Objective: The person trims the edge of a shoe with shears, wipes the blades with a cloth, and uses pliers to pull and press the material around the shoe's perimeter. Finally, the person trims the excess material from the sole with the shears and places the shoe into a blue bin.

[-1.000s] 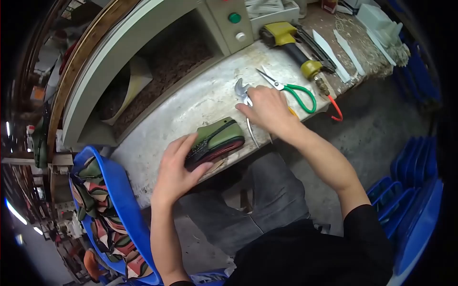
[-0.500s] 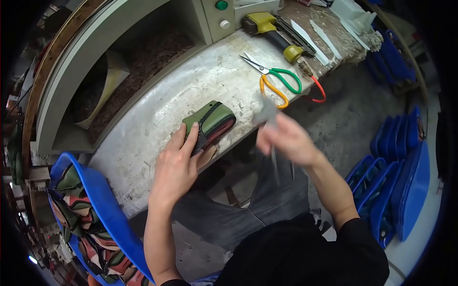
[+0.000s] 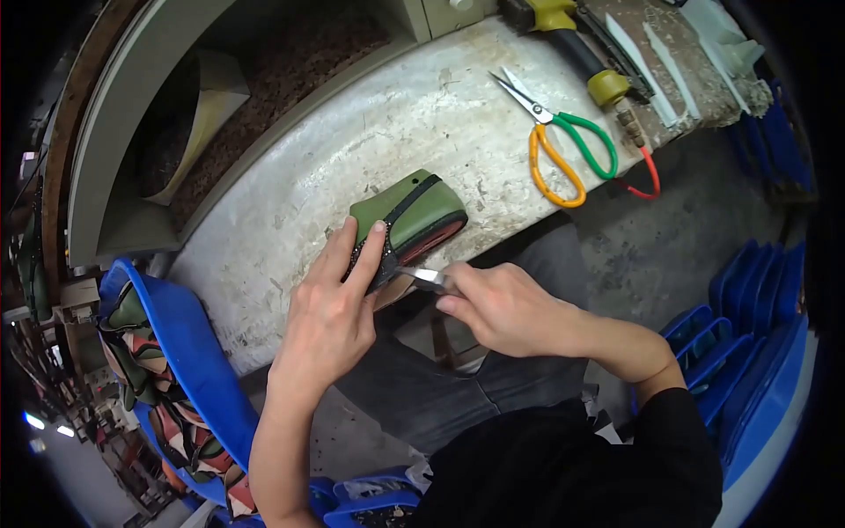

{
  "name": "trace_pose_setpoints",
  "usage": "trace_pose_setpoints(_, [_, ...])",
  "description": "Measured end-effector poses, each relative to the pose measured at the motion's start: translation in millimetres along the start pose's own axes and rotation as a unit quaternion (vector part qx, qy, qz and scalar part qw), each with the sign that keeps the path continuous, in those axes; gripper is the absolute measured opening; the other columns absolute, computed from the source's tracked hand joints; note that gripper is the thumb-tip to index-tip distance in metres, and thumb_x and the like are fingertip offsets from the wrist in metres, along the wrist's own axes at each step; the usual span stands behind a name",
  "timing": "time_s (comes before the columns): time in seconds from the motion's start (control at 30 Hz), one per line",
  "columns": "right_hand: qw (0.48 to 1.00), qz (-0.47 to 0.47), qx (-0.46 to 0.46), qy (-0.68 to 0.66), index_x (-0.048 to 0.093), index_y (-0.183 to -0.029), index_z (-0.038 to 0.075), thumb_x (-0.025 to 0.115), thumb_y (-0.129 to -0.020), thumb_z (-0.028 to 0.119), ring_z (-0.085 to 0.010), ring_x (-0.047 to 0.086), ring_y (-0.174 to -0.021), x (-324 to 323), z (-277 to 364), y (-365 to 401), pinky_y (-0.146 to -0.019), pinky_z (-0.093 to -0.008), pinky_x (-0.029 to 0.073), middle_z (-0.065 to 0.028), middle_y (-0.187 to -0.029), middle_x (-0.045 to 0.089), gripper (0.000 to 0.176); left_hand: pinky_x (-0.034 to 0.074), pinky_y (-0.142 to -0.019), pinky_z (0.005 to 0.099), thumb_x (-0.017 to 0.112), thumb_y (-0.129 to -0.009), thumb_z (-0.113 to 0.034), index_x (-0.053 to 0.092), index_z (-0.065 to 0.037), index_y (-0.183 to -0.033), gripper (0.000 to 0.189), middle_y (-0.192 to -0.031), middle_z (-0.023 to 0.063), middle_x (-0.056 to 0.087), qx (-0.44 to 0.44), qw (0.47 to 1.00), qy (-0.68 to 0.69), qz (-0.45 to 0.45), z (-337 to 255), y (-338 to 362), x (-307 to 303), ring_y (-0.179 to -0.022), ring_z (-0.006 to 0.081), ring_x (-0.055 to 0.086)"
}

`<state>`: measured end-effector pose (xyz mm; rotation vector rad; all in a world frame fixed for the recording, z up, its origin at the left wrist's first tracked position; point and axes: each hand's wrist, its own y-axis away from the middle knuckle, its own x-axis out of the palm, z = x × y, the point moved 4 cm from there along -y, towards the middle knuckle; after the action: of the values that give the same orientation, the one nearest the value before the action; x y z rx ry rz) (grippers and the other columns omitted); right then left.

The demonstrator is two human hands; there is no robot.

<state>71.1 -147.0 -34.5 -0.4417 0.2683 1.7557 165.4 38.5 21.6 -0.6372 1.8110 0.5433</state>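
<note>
On the worktable lies a green shoe upper (image 3: 414, 207) with a black strap, a dark edge and a reddish underside. My left hand (image 3: 330, 295) holds it down, index and middle fingers pressed on the strap; the thumb is partly hidden at the near edge. My right hand (image 3: 502, 304) is closed round a shiny metal tool (image 3: 427, 276) with a flat, blade-like end. The tool's tip meets the upper's near edge beside my left fingers; its exact kind cannot be made out. Scissors (image 3: 547, 115) with one orange and one green handle lie partly open farther right.
A blue bin (image 3: 198, 361) full of shoe uppers stands at the left. Beyond the scissors are a yellow-and-black air tool (image 3: 576, 48) with a red hose (image 3: 650, 172) and white strips (image 3: 673, 70). Blue bins (image 3: 757, 299) are stacked at right. A grey machine housing (image 3: 114, 132) borders the table's back.
My right hand has come left and brought the metal tool to the upper's near edge. My left hand stays on the upper. The whole view has shifted slightly.
</note>
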Motion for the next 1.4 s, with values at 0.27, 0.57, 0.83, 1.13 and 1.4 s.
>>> trace_pose_setpoints(0.27, [0.999,0.028,-0.018,0.033,0.054,-0.104,0.001,0.062,-0.104,0.016,-0.0351,0.062,-0.053,12.5,-16.5,-12.0,-0.052,-0.0424,0.047,-0.0116,-0.075,0.069,0.017,0.055,-0.106,0.0502,0.068,-0.08,0.003,0.051,-0.006,-0.155,0.077,-0.156,0.0298,0.049,-0.01,1.0,-0.007,0.015,2.6,-1.8,3.1,-0.135,0.0463,0.059])
trace_pose_setpoints(0.57, [0.993,0.031,0.021,0.113,0.053,-0.108,0.0,0.062,-0.102,0.014,-0.0339,0.063,-0.052,22.1,-24.6,-15.2,-0.046,-0.0414,0.045,-0.0106,-0.073,0.07,0.018,0.054,-0.106,0.0495,0.066,-0.09,-0.002,0.047,-0.005,-0.157,0.07,-0.157,0.0314,0.047,-0.002,0.997,0.055,0.061,6.7,-7.7,-5.2,-0.136,0.0479,0.057])
trace_pose_setpoints(0.83, [0.996,-0.005,0.089,-0.032,0.053,-0.11,-0.002,0.062,-0.101,0.011,-0.0307,0.063,-0.052,29.9,-12.0,6.9,-0.047,-0.04,0.047,-0.0132,-0.076,0.07,0.018,0.055,-0.103,0.0525,0.061,-0.099,-0.014,0.039,-0.006,-0.161,0.066,-0.154,0.0384,0.046,-0.081,0.988,-0.005,0.131,1.0,-18.5,1.0,-0.127,0.0517,0.062])
trace_pose_setpoints(1.13, [0.94,-0.328,-0.067,0.058,0.055,-0.114,-0.005,0.064,-0.098,0.004,-0.0294,0.062,-0.052,54.3,10.4,-1.9,-0.048,-0.0393,0.048,-0.0143,-0.078,0.069,0.021,0.057,-0.094,0.0535,0.062,-0.097,-0.014,0.034,-0.004,-0.162,0.072,-0.148,0.0456,0.046,-0.045,0.986,-0.021,0.159,5.2,-21.5,-5.2,-0.114,0.0547,0.066])
trace_pose_setpoints(1.4, [0.943,-0.326,-0.009,0.063,0.055,-0.114,-0.005,0.064,-0.097,0.003,-0.0367,0.065,-0.05,67.1,1.2,-23.4,-0.047,-0.0433,0.048,-0.016,-0.076,0.071,0.022,0.056,-0.092,0.054,0.066,-0.093,-0.011,0.033,0.001,-0.16,0.076,-0.148,0.0422,0.048,-0.055,0.972,-0.006,0.227,12.7,-29.9,-4.2,-0.114,0.0533,0.066])
